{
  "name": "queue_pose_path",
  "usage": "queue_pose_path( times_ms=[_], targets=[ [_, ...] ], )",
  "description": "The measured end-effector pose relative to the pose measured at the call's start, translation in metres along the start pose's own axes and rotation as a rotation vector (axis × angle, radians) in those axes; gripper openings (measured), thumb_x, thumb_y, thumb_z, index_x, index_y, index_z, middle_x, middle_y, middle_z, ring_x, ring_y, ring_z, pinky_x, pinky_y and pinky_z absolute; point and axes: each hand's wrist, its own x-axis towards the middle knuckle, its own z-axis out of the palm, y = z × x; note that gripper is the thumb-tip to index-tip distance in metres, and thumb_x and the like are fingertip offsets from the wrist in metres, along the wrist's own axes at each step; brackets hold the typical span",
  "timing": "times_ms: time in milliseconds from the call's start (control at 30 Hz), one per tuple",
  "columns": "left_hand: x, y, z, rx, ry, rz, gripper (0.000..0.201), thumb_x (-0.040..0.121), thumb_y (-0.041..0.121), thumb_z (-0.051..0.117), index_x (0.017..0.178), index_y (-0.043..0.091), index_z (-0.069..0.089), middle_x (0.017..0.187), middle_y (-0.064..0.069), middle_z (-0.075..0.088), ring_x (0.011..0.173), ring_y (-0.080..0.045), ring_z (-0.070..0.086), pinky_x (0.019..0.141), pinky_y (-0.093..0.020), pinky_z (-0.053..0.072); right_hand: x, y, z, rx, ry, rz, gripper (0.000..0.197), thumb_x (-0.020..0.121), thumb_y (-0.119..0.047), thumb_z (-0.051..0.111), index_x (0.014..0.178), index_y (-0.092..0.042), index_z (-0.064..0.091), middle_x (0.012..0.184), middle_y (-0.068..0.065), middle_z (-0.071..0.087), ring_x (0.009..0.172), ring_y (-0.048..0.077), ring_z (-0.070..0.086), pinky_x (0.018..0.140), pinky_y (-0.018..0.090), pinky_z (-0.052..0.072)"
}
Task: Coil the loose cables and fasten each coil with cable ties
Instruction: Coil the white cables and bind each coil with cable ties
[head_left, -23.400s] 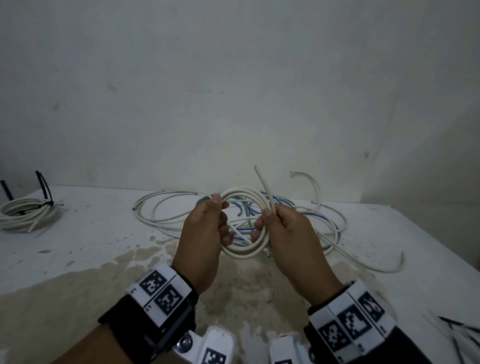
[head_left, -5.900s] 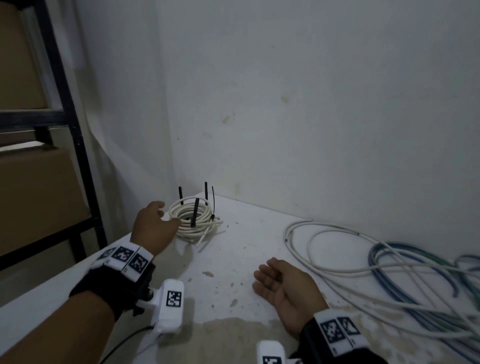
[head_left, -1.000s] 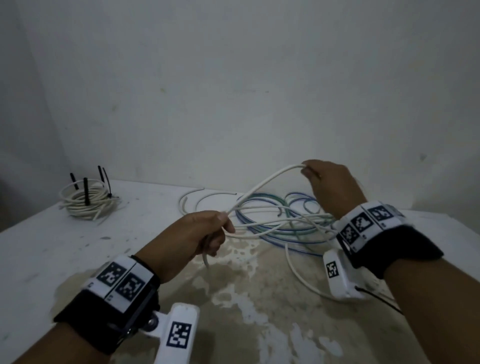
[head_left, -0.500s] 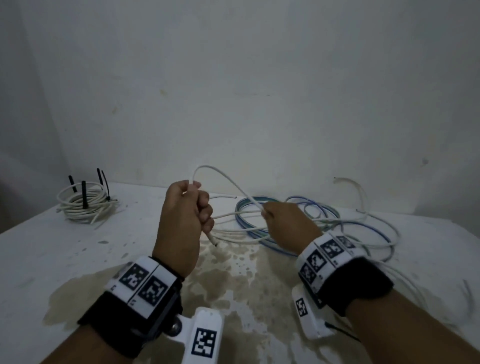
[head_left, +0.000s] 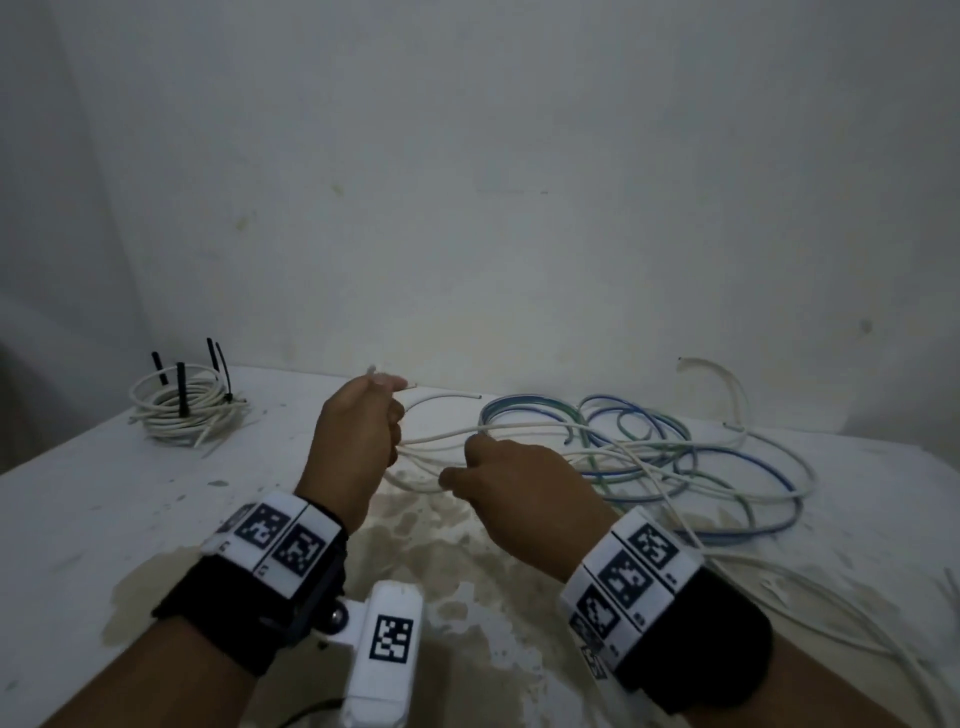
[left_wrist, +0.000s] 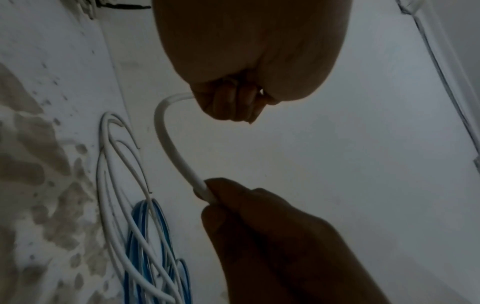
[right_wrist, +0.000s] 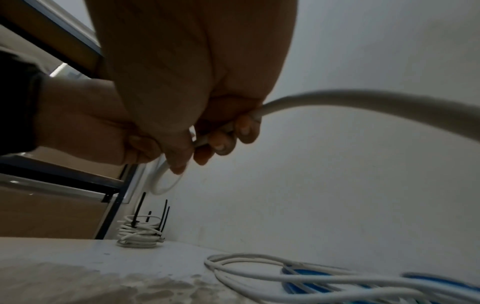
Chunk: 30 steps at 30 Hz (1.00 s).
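A loose white cable (head_left: 524, 427) runs between my two hands above the stained white table (head_left: 78, 519). My left hand (head_left: 358, 431) grips its end in a fist; the tip pokes out above my thumb. In the left wrist view the cable (left_wrist: 168, 144) curves from my left hand (left_wrist: 233, 102) down to my right hand (left_wrist: 215, 195). My right hand (head_left: 498, 478) pinches the cable (right_wrist: 350, 100) close beside the left. More white cable and blue cables (head_left: 727, 467) lie tangled at the back right.
A finished white coil (head_left: 182, 410) with several black cable ties standing up sits at the back left near the wall. A metal shelf frame (right_wrist: 111, 205) stands beyond that corner. Loose ties lie at the table's right edge (head_left: 953, 587).
My right hand has slid along the cable toward my left hand. The left hand has stayed raised, still gripping the cable end, and the cable loop between them is shorter.
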Motion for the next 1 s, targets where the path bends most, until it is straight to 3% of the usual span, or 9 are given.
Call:
queue_pose_path(
  times_ms=[167, 300, 367, 433, 500, 567, 767, 867, 1000],
  targets=[
    [0.005, 0.002, -0.01, 0.032, -0.181, -0.097, 0.019, 0.1, 0.017, 0.041, 0.091, 0.008, 0.055, 0.057, 0.001, 0.043, 0.045, -0.011, 0.039, 0.045, -0.023, 0.037, 0.003, -0.011, -0.012, -0.059, 0.15, -0.15, 0.03, 0.061, -0.006, 0.079, 0.087, -0.019, 0.072, 0.06, 0.001, 0.049, 0.045, 0.019, 0.047, 0.044, 0.024, 0.022],
    [-0.008, 0.009, -0.016, 0.194, -0.327, -0.085, 0.025, 0.098, 0.01, 0.04, 0.081, 0.005, 0.057, 0.053, -0.006, 0.053, 0.044, -0.015, 0.048, 0.044, -0.019, 0.042, 0.009, -0.012, -0.033, -0.097, 0.277, -0.198, 0.027, 0.062, -0.007, 0.08, 0.085, -0.018, 0.069, 0.061, -0.001, 0.052, 0.047, 0.012, 0.037, 0.047, 0.023, 0.022],
    [-0.016, 0.011, -0.015, 0.235, -0.419, -0.11, 0.029, 0.097, 0.009, 0.038, 0.075, 0.002, 0.055, 0.051, -0.007, 0.047, 0.038, -0.015, 0.039, 0.04, -0.019, 0.034, 0.012, -0.006, -0.042, -0.111, 0.312, -0.153, 0.021, 0.066, -0.011, 0.08, 0.081, -0.015, 0.065, 0.062, 0.001, 0.052, 0.047, 0.014, 0.039, 0.048, 0.025, 0.024],
    [-0.019, 0.012, -0.017, 0.144, -0.464, -0.205, 0.027, 0.097, 0.01, 0.036, 0.086, -0.001, 0.058, 0.05, -0.005, 0.041, 0.037, -0.013, 0.027, 0.039, -0.018, 0.025, 0.013, 0.007, -0.044, -0.156, 0.354, -0.045, 0.02, 0.076, -0.027, 0.077, 0.072, -0.015, 0.061, 0.06, 0.002, 0.051, 0.046, 0.019, 0.045, 0.047, 0.025, 0.026],
    [-0.019, 0.014, -0.023, 0.074, -0.47, -0.266, 0.026, 0.096, 0.01, 0.035, 0.092, 0.001, 0.058, 0.05, -0.002, 0.038, 0.036, -0.01, 0.022, 0.039, -0.017, 0.018, 0.011, 0.022, -0.039, -0.192, 0.382, 0.052, 0.027, 0.089, -0.037, 0.058, 0.073, -0.015, 0.061, 0.063, 0.002, 0.052, 0.048, 0.021, 0.047, 0.05, 0.026, 0.027],
    [-0.018, 0.016, -0.031, 0.03, -0.474, -0.311, 0.026, 0.096, 0.011, 0.035, 0.092, 0.002, 0.059, 0.049, 0.0, 0.035, 0.034, -0.008, 0.02, 0.04, -0.017, 0.015, 0.004, 0.039, -0.031, -0.179, 0.442, 0.13, 0.032, 0.094, -0.037, 0.045, 0.08, -0.014, 0.064, 0.067, 0.003, 0.055, 0.052, 0.025, 0.051, 0.053, 0.028, 0.029],
    [-0.026, 0.02, -0.039, -0.225, -0.537, -0.473, 0.032, 0.088, 0.011, 0.037, 0.076, 0.003, 0.065, 0.043, 0.003, 0.024, 0.033, -0.009, 0.023, 0.036, -0.017, 0.021, -0.002, 0.065, -0.022, -0.214, 0.591, 0.283, 0.036, 0.096, -0.032, 0.04, 0.074, -0.012, 0.06, 0.059, 0.004, 0.049, 0.044, 0.025, 0.044, 0.051, 0.026, 0.022],
    [-0.032, 0.025, -0.032, -0.419, -0.503, -0.48, 0.028, 0.083, 0.013, 0.038, 0.076, 0.002, 0.063, 0.04, 0.005, 0.024, 0.031, -0.008, 0.023, 0.036, -0.016, 0.018, 0.013, 0.051, -0.017, -0.148, 0.571, 0.344, 0.034, 0.093, -0.031, 0.04, 0.074, -0.012, 0.06, 0.061, 0.005, 0.051, 0.046, 0.027, 0.048, 0.049, 0.025, 0.023],
    [-0.032, 0.034, -0.035, -0.56, -0.405, -0.432, 0.037, 0.087, 0.032, 0.041, 0.073, 0.004, 0.061, 0.041, 0.006, 0.025, 0.029, -0.006, 0.022, 0.034, -0.014, 0.015, 0.015, 0.039, -0.003, 0.05, 0.458, 0.393, 0.02, 0.097, -0.026, 0.047, 0.093, -0.009, 0.057, 0.076, 0.009, 0.057, 0.062, 0.03, 0.054, 0.052, 0.03, 0.033]
  ],
)
